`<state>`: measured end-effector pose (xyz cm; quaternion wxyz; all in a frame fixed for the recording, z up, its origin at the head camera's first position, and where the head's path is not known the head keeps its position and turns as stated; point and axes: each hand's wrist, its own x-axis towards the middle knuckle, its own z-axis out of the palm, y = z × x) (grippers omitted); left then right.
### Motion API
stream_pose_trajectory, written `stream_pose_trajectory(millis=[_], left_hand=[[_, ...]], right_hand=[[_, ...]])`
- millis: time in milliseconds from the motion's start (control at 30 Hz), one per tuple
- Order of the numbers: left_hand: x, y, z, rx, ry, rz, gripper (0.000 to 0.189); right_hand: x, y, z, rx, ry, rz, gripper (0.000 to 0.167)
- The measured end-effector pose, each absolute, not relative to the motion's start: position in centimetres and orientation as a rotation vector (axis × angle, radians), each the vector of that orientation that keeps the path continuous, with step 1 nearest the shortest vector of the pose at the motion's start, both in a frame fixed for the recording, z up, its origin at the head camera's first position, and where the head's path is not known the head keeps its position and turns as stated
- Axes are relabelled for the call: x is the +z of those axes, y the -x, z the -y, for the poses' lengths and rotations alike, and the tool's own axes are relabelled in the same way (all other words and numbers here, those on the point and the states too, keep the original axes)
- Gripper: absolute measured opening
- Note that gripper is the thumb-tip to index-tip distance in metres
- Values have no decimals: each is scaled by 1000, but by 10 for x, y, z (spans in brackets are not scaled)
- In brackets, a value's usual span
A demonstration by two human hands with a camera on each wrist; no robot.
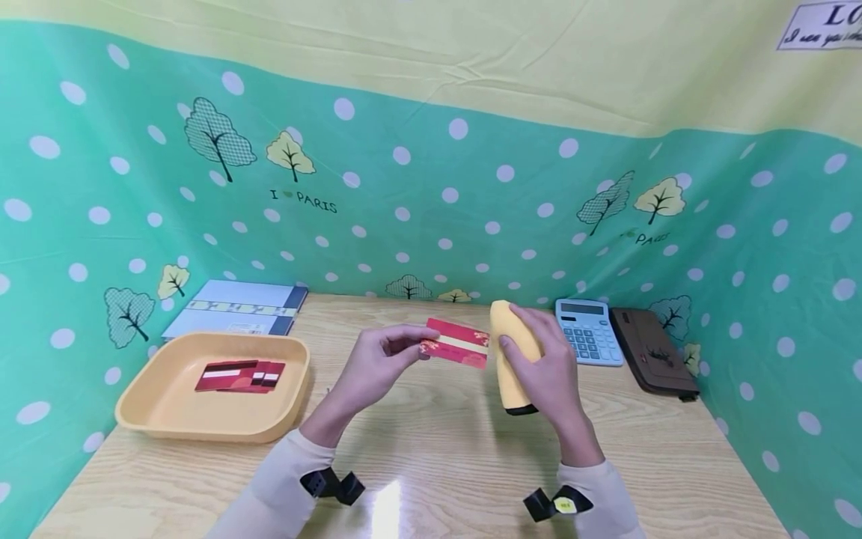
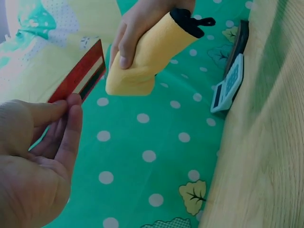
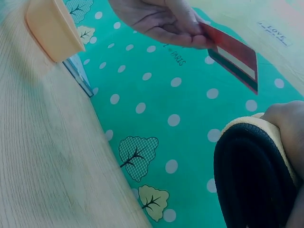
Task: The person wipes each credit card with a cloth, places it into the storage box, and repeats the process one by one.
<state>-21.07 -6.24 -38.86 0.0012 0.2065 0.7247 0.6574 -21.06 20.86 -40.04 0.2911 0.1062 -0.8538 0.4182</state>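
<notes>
My left hand [image 1: 377,364] pinches a red card [image 1: 465,343] by one end between thumb and fingers, above the table. The card has a pale strip and gold corner patterns; a dark stripe also shows in the left wrist view [image 2: 85,78]. To its right, my right hand [image 1: 547,367] grips a soft yellow pouch [image 1: 509,352] round its side, tilted upright. A black end with a small loop shows on the pouch in the left wrist view, and a broad black face in the right wrist view [image 3: 251,175]. Card and pouch are apart.
A tan tray [image 1: 168,427] with several red cards [image 1: 232,376] stands at the left. Behind it lies a blue-and-white notebook [image 1: 232,307]. A light blue calculator [image 1: 589,333] and a brown wallet [image 1: 653,352] lie at the back right. A polka-dot cloth [image 1: 431,180] hangs behind the wooden table [image 1: 431,434].
</notes>
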Motion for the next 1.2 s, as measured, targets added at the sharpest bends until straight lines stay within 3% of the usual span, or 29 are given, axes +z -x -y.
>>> stream_pose_trajectory(millis=[567,1200], left_hand=[[-387,216,68,2342,-604,-2233,21],[-385,217,70,2327,-471,-2149,45]], right_hand=[[-403,212,-209,1111,-306,2255,52],[-400,210,-209,1120,-291,2261,52]])
